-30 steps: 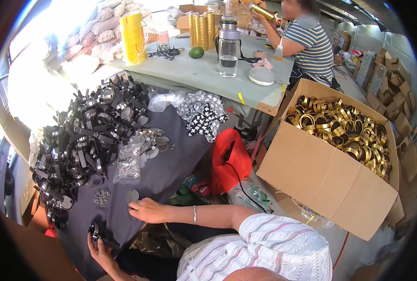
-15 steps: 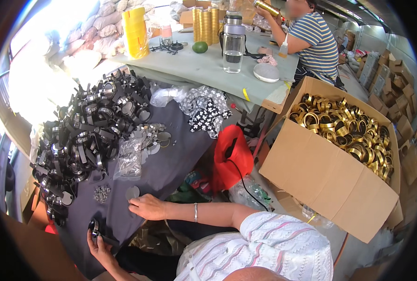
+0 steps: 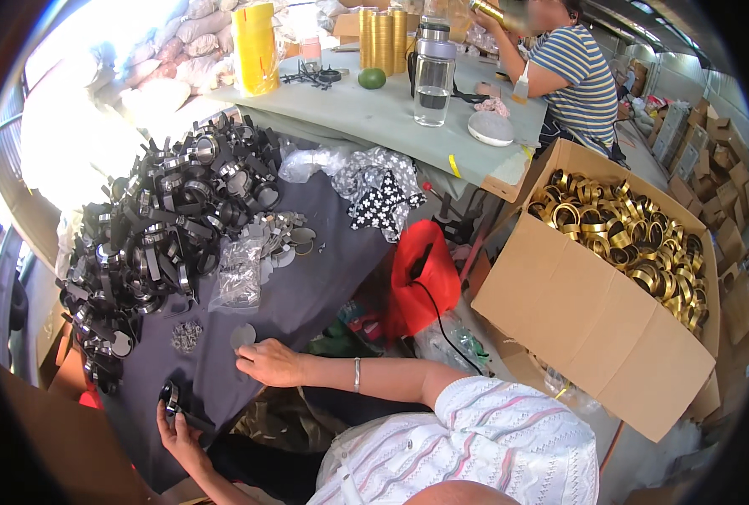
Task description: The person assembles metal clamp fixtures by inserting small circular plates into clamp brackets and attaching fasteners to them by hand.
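Note:
My left hand is at the near edge of a dark grey table, gripping a small black ring part. My right hand reaches across the table, its fingertips on a round grey disc. A small heap of tiny metal pieces lies just left of the disc. A big pile of black and silver ring parts covers the table's left side. A clear plastic bag of discs and loose discs lie beyond my right hand.
A large cardboard box of gold rings stands on the right. A red bag hangs beside the table. Farther back, a person in a striped shirt works at a pale table with a water bottle and yellow stacks.
My view has shifted slightly. My right hand has stayed by the disc and my left hand still holds the black ring part near the table edge.

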Available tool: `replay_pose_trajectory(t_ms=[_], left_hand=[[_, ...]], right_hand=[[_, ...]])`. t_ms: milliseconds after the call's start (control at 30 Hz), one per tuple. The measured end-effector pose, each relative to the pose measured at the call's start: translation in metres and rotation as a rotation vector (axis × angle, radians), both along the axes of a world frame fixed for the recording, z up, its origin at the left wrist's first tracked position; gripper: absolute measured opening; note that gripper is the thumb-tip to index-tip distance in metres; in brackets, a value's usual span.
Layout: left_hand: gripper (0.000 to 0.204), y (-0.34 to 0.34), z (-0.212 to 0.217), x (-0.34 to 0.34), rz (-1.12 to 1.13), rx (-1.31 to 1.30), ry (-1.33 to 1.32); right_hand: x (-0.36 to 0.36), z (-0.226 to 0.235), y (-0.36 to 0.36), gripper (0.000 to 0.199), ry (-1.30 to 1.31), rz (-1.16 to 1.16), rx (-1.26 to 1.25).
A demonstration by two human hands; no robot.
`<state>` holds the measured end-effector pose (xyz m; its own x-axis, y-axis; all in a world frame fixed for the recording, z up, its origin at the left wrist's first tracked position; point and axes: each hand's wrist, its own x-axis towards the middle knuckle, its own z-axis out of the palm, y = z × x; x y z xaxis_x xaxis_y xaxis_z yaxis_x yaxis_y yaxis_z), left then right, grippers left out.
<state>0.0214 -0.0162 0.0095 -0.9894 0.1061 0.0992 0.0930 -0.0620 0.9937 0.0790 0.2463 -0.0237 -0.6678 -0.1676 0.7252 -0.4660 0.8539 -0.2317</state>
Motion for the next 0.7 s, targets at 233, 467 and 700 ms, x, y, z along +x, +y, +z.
replay_pose_trajectory(t_ms=[233,467,700], left_hand=[[0.047,0.003,0.0,0.0,-0.012,0.037,0.01],[0.047,0.002,-0.003,-0.002,-0.008,0.051,0.018],[0.047,-0.001,-0.005,-0.003,-0.046,0.048,0.022]], right_hand=[[0.003,0.004,0.001,0.011,0.017,0.006,-0.007],[0.004,0.006,0.001,0.011,0.012,0.014,-0.023],[0.006,0.009,0.0,0.01,0.002,0.006,-0.032]])
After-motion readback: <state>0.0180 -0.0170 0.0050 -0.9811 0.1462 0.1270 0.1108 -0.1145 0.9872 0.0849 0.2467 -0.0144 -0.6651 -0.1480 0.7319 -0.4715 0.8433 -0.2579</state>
